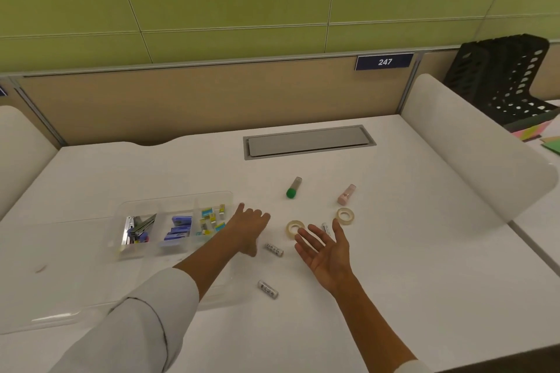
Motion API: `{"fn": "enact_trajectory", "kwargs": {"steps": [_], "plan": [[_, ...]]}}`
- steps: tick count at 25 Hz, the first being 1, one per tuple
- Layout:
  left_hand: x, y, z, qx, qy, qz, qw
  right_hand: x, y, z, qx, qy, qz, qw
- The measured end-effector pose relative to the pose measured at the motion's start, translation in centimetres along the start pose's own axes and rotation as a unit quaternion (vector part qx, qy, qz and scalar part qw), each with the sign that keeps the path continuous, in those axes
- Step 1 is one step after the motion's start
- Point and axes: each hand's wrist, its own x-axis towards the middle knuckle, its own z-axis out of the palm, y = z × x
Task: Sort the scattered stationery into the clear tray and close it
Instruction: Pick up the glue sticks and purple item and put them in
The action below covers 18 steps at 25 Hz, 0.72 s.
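Clear tray (121,222): right end hidden behind spread left hand (248,225); right hand (325,251) spread, partly covering a white tube (326,228)

Two bare forearms, no gloves. Left hand (249,225) bare, no rings or watch visible. White long sleeve (133,324) on left arm, pushed up toward elbow, thin dark seam line across fabric, loose folds. Right hand (325,251) bare too, no jewellery visible. Sliver of white cuff (413,366) at bottom edge on right arm.
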Motion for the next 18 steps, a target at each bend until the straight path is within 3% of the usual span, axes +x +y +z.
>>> {"fn": "enact_trajectory", "kwargs": {"steps": [3, 5, 12, 16, 18], "plan": [[0.5, 0.2, -2.1, -0.229, 0.087, 0.017, 0.969, 0.7, -0.1, 0.7, 0.007, 0.0, 0.006, 1.0], [1.1, 0.9, -2.7, -0.315, 0.118, 0.046, 0.941, 1.2, -0.4, 1.2, 0.015, -0.003, 0.009, 1.0], [4.0, 2.4, -2.7, -0.383, 0.145, 0.089, 0.908, 3.3, -2.7, 2.0, 0.03, -0.026, 0.024, 0.999], [7.6, 0.9, -2.3, -0.413, 0.227, -0.025, 0.882, 4.4, -3.6, 0.7, 0.081, -0.032, 0.033, 0.996], [10.1, 0.3, -1.9, -0.406, 0.226, -0.083, 0.881, 5.0, -4.1, 0.4, 0.098, -0.034, 0.037, 0.994]]}}
